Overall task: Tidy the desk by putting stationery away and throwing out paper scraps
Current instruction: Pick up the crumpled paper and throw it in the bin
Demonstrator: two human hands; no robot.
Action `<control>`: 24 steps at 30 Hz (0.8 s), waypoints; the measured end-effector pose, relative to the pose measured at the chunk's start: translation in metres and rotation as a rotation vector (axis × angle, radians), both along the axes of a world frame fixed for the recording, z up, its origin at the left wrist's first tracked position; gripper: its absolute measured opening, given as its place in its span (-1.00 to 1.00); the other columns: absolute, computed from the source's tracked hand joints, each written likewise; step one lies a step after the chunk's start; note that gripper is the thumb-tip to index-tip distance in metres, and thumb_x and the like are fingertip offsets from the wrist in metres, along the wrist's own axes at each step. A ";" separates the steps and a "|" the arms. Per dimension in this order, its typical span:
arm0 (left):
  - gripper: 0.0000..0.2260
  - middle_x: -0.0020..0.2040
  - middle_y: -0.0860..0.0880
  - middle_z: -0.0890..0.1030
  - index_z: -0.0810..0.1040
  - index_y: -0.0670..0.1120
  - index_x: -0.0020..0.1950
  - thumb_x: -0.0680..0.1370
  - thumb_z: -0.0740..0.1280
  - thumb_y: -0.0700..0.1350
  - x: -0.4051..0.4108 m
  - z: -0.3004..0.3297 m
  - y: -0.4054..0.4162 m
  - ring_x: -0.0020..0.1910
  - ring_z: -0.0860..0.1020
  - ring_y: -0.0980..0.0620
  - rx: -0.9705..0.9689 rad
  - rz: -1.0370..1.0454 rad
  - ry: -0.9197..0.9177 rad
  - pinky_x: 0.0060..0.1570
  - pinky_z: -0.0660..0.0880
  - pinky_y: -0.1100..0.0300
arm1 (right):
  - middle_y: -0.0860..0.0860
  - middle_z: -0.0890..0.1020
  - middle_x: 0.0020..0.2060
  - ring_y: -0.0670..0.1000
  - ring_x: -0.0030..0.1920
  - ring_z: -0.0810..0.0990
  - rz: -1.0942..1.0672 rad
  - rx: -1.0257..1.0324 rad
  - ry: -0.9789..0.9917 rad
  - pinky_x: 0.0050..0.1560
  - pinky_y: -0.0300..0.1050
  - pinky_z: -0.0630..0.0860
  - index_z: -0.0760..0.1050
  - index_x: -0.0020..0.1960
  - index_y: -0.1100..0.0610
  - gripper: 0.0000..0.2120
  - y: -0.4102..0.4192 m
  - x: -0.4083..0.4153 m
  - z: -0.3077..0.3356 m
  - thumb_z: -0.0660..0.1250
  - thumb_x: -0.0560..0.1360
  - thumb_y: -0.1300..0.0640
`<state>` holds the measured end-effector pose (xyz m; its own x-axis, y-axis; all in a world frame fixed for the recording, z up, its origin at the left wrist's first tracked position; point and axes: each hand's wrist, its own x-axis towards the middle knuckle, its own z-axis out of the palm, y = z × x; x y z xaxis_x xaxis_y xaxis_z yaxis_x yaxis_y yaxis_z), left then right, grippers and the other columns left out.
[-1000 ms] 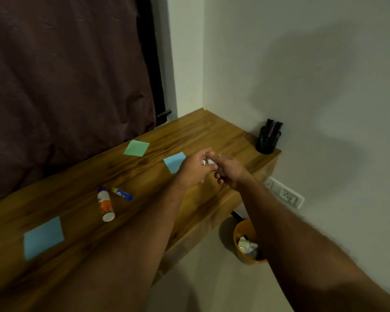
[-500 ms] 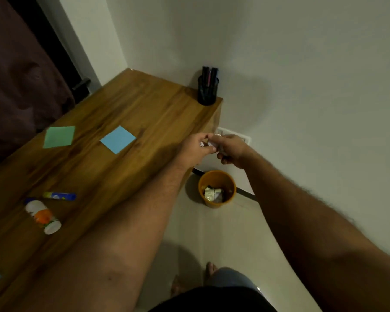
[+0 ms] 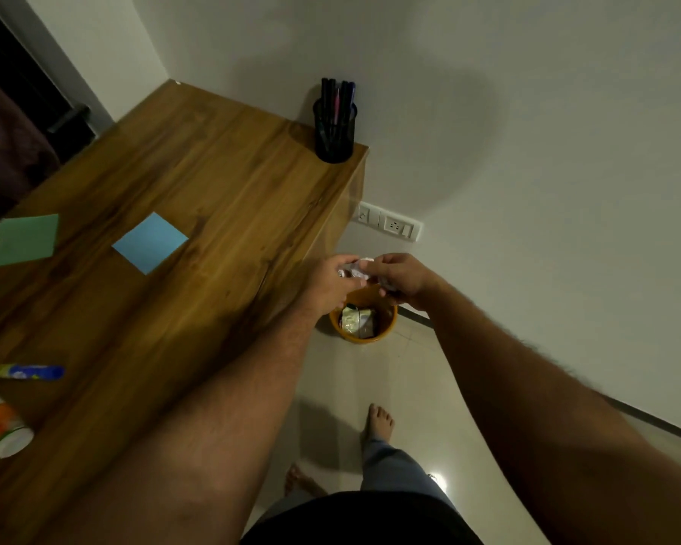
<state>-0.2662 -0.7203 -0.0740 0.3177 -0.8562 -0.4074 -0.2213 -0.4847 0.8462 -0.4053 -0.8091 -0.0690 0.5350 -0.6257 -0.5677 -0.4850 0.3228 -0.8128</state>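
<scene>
Both my hands meet past the desk's right edge, right above an orange waste bin [image 3: 386, 324] on the floor. My left hand [image 3: 329, 283] and my right hand [image 3: 400, 279] each pinch the same crumpled white paper scrap [image 3: 356, 268] between them. The bin holds crumpled paper. On the wooden desk [image 3: 213, 182] lie a blue sticky note [image 3: 150, 242], a green sticky note [image 3: 25, 239], a blue glue stick [image 3: 28, 372] and a white and orange bottle [image 3: 1, 428] on its side. A black pen holder [image 3: 335, 129] with several pens stands at the desk's far right corner.
A wall socket plate [image 3: 388, 226] sits low on the wall behind the bin. My bare feet [image 3: 378, 420] stand on the pale tiled floor beside the desk. A dark curtain [image 3: 5, 139] hangs at the far left.
My view has swung right and down. Both hands carried the paper scrap off the desk top to a spot over the orange bin.
</scene>
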 end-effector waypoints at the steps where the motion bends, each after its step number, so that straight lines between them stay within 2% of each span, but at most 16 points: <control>1: -0.53 0.08 -0.14 0.59 0.45 -0.05 0.40 0.51 0.43 -0.18 -0.003 -0.006 -0.007 -0.36 0.48 0.11 0.006 0.009 0.017 -0.49 0.44 0.32 | 0.13 0.44 -0.46 0.00 -0.55 0.35 0.013 0.019 0.019 -0.53 -0.26 0.28 0.52 -0.09 0.23 -0.65 -0.008 0.000 -0.006 0.43 0.48 -0.08; 3: -0.50 0.18 -0.20 0.59 0.43 -0.10 0.42 0.50 0.43 -0.22 -0.007 -0.018 -0.021 -0.23 0.60 -0.03 0.006 0.036 0.041 -0.39 0.49 0.30 | 0.13 0.44 -0.46 -0.02 -0.57 0.37 0.031 0.051 0.027 -0.53 -0.26 0.27 0.52 -0.09 0.22 -0.67 -0.021 0.001 -0.019 0.44 0.47 -0.06; 5: -0.45 0.24 -0.18 0.57 0.40 -0.11 0.45 0.48 0.45 -0.21 -0.011 -0.029 -0.032 0.09 0.59 -0.24 0.016 0.074 0.052 -0.09 0.56 0.11 | 0.13 0.46 -0.42 -0.03 -0.52 0.43 0.018 0.087 0.011 -0.50 -0.24 0.29 0.54 -0.06 0.22 -0.68 -0.033 0.000 -0.033 0.45 0.45 -0.04; 6: -0.44 0.23 -0.15 0.58 0.39 -0.10 0.44 0.47 0.46 -0.19 -0.013 -0.036 -0.038 0.14 0.57 -0.25 0.036 0.102 0.054 0.00 0.55 0.03 | 0.10 0.48 -0.40 -0.04 -0.48 0.47 0.008 0.100 0.021 -0.48 -0.24 0.31 0.55 -0.03 0.22 -0.69 -0.041 -0.002 -0.040 0.45 0.46 -0.03; 7: -0.46 0.19 -0.11 0.60 0.41 -0.09 0.42 0.47 0.46 -0.15 -0.015 -0.042 -0.043 0.08 0.60 -0.23 0.062 0.133 0.057 -0.01 0.55 0.00 | 0.06 0.51 -0.41 -0.03 -0.43 0.50 -0.006 0.111 0.033 -0.45 -0.23 0.35 0.56 -0.03 0.21 -0.71 -0.048 -0.003 -0.047 0.44 0.46 -0.02; 8: -0.52 0.09 -0.08 0.63 0.46 -0.08 0.38 0.47 0.46 -0.12 -0.018 -0.050 -0.049 -0.08 0.63 -0.17 0.089 0.177 0.069 -0.10 0.56 0.02 | 0.01 0.54 -0.43 -0.02 -0.38 0.54 -0.028 0.125 0.045 -0.42 -0.22 0.39 0.57 -0.05 0.18 -0.77 -0.055 -0.006 -0.055 0.43 0.48 0.00; 10: -0.67 -0.17 -0.07 0.61 0.56 -0.12 0.24 0.49 0.43 -0.10 -0.021 -0.065 -0.057 -0.36 0.53 -0.02 0.140 0.280 0.114 -0.32 0.52 0.13 | -0.05 0.58 -0.42 0.03 -0.26 0.60 -0.078 0.166 0.062 -0.35 -0.19 0.48 0.56 -0.13 0.07 -0.90 -0.062 -0.009 -0.067 0.42 0.49 0.06; 11: -0.72 -0.24 -0.07 0.58 0.58 -0.15 0.19 0.51 0.42 -0.09 -0.023 -0.074 -0.063 -0.39 0.49 0.02 0.160 0.342 0.145 -0.37 0.51 0.17 | -0.01 0.61 -0.34 0.06 -0.21 0.62 -0.110 0.196 0.070 -0.32 -0.15 0.53 0.55 -0.14 0.06 -0.92 -0.066 -0.010 -0.076 0.43 0.48 0.09; 13: -0.72 -0.22 -0.12 0.57 0.58 -0.19 0.13 0.52 0.41 -0.05 -0.026 -0.093 -0.073 -0.33 0.53 0.02 0.215 0.482 0.233 -0.38 0.53 0.18 | 0.10 0.64 -0.18 0.09 -0.17 0.64 -0.171 0.251 0.067 -0.24 -0.07 0.61 0.54 -0.13 0.10 -0.91 -0.071 -0.011 -0.093 0.43 0.49 0.11; 15: -0.69 -0.07 -0.15 0.60 0.56 -0.19 0.12 0.52 0.40 0.02 -0.029 -0.107 -0.082 -0.14 0.60 -0.06 0.278 0.624 0.350 -0.36 0.56 0.18 | 0.15 0.65 -0.09 0.10 -0.15 0.65 -0.217 0.303 0.045 -0.25 -0.06 0.62 0.54 -0.07 0.13 -0.89 -0.074 -0.009 -0.109 0.41 0.50 0.10; 20: -0.68 0.14 -0.20 0.56 0.47 -0.21 0.26 0.57 0.34 -0.08 -0.027 -0.141 -0.117 0.00 0.55 -0.12 0.354 0.823 0.649 -0.28 0.56 0.14 | 0.15 0.66 -0.05 0.11 -0.10 0.67 -0.320 0.376 -0.008 -0.19 -0.05 0.62 0.54 0.08 0.18 -0.80 -0.092 0.006 -0.152 0.39 0.49 0.13; 24: -0.65 0.26 -0.24 0.53 0.44 -0.21 0.34 0.57 0.31 -0.16 -0.017 -0.190 -0.137 0.14 0.54 -0.19 0.378 0.827 0.667 -0.30 0.52 0.12 | 0.15 0.67 -0.10 0.11 -0.14 0.67 -0.355 0.361 -0.009 -0.30 -0.13 0.59 0.57 0.04 0.17 -0.81 -0.103 0.011 -0.202 0.39 0.51 0.07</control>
